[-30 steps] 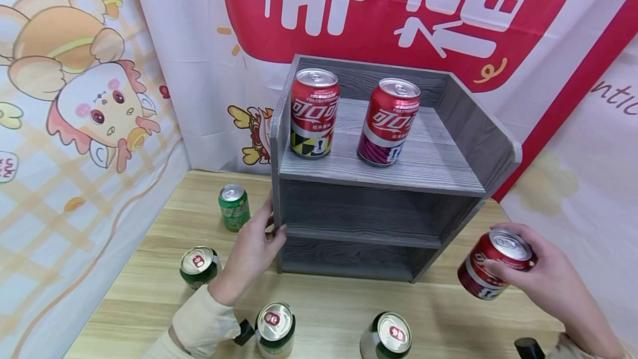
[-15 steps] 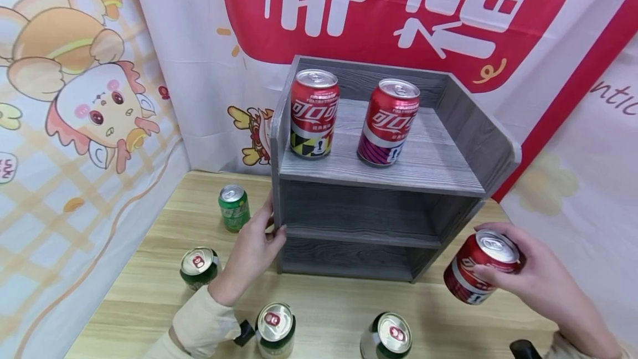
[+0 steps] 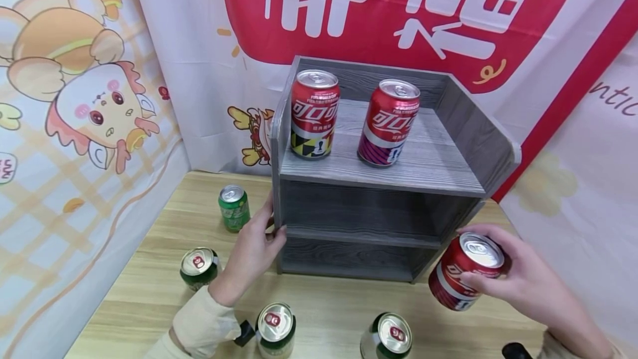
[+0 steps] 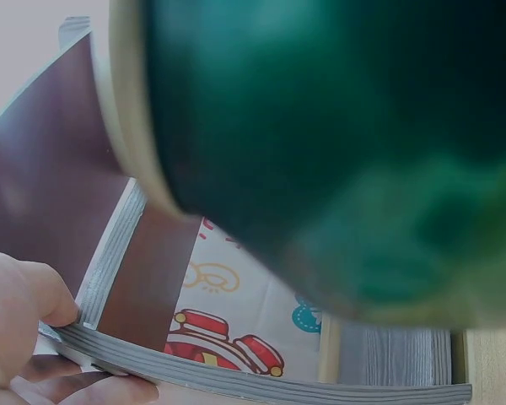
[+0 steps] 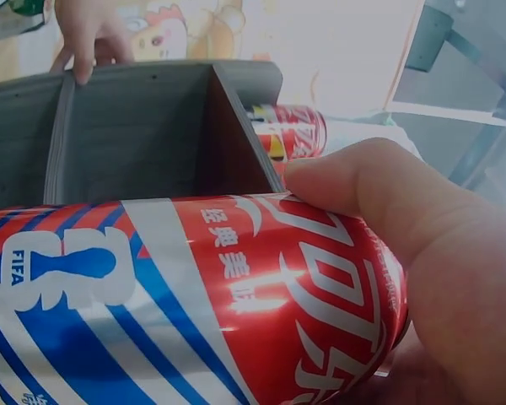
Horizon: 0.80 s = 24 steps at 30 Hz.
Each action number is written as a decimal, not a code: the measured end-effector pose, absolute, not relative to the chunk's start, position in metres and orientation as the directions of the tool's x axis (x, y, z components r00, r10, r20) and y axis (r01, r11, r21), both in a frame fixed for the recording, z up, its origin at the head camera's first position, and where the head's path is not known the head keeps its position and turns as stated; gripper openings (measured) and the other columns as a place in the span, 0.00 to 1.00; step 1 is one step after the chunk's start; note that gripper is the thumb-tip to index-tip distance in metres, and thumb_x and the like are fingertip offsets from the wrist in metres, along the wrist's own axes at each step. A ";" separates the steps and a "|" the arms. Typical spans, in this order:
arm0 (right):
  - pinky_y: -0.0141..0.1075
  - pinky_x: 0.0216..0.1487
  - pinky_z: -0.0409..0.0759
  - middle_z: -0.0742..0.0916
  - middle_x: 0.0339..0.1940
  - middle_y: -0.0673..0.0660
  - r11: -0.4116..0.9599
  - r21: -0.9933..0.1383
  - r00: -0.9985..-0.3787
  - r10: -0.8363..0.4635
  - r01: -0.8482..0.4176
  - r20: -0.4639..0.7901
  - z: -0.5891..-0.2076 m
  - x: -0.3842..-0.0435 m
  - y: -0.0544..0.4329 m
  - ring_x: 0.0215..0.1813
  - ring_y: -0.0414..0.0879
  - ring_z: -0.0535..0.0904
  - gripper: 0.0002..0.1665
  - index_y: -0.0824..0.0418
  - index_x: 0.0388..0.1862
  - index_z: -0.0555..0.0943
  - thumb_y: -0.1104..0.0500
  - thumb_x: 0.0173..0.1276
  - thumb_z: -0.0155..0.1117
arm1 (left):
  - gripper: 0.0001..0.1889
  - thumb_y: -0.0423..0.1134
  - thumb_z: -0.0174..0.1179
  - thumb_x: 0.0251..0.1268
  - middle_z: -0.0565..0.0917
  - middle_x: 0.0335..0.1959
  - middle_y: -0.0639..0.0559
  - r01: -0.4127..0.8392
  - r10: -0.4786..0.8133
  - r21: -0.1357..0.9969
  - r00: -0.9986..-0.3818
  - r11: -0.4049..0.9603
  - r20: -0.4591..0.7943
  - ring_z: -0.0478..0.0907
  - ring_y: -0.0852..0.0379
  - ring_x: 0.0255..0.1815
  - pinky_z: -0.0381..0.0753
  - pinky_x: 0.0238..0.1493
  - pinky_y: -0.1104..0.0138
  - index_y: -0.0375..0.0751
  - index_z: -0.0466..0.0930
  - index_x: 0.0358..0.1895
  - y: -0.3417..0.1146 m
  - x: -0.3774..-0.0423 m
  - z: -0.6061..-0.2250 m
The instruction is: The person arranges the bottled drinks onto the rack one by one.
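In the head view my right hand (image 3: 523, 284) grips a red Coca-Cola can (image 3: 451, 276), held tilted at the right of the grey wooden shelf (image 3: 384, 181). Its thumb lies along the can's printed side in the right wrist view, where the can (image 5: 177, 295) fills the lower half. My left hand (image 3: 253, 251) pinches the front edge of the shelf's left side panel, thumb in front and fingers behind. Two more Coca-Cola cans, one with a yellow-black base (image 3: 315, 115) and one with a purple base (image 3: 389, 123), stand upright on the top board.
A green can (image 3: 234, 209) stands left of the shelf. Dark green cans with gold lids stand on the wooden table: one left (image 3: 199, 265), two in front, at the left (image 3: 276, 326) and right (image 3: 389, 337). A blurred green can (image 4: 337, 169) blocks much of the left wrist view.
My right hand has carried the Coca-Cola can leftward and slightly down, closer to the shelf. The left hand stays on the side panel, and the other cans have not moved.
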State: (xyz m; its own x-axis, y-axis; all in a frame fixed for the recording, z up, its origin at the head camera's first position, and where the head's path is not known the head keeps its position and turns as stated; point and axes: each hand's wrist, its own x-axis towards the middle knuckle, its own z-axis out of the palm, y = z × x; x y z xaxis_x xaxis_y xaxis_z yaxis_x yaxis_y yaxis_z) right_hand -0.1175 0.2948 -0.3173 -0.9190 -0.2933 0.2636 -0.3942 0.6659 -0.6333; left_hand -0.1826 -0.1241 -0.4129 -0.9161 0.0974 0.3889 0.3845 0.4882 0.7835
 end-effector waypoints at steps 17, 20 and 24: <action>0.33 0.33 0.88 0.84 0.46 0.46 0.599 -0.678 -0.896 -0.382 -0.426 0.226 -0.308 -0.114 0.265 0.40 0.40 0.83 0.36 0.55 0.61 0.74 0.65 0.53 0.77 | 0.42 0.28 0.57 0.66 0.67 0.73 0.41 0.387 0.098 0.790 -0.916 0.475 0.389 0.77 0.37 0.60 0.88 0.48 0.63 0.54 0.47 0.79 -0.124 -0.182 -0.412; 0.33 0.34 0.88 0.84 0.46 0.46 0.584 -0.688 -0.890 -0.400 -0.430 0.217 -0.306 -0.114 0.261 0.40 0.40 0.83 0.36 0.56 0.62 0.73 0.65 0.54 0.76 | 0.43 0.28 0.57 0.66 0.67 0.73 0.41 0.388 0.097 0.788 -0.915 0.478 0.391 0.78 0.37 0.60 0.88 0.47 0.63 0.54 0.47 0.79 -0.124 -0.182 -0.412; 0.33 0.34 0.87 0.85 0.45 0.49 0.572 -0.679 -0.873 -0.430 -0.459 0.228 -0.302 -0.116 0.257 0.40 0.40 0.83 0.35 0.57 0.61 0.73 0.65 0.55 0.76 | 0.43 0.28 0.57 0.66 0.67 0.72 0.41 0.390 0.096 0.787 -0.914 0.479 0.394 0.78 0.37 0.60 0.88 0.47 0.62 0.54 0.47 0.79 -0.124 -0.182 -0.412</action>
State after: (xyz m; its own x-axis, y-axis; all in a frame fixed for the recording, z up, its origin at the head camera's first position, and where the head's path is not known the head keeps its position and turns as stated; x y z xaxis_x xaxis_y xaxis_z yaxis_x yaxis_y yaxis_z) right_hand -0.1157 0.2567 -0.3024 -0.8735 -0.4301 0.2283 -0.4593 0.5723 -0.6794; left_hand -0.1820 -0.1240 -0.4119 -0.9139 0.0963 0.3944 0.3899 0.4786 0.7867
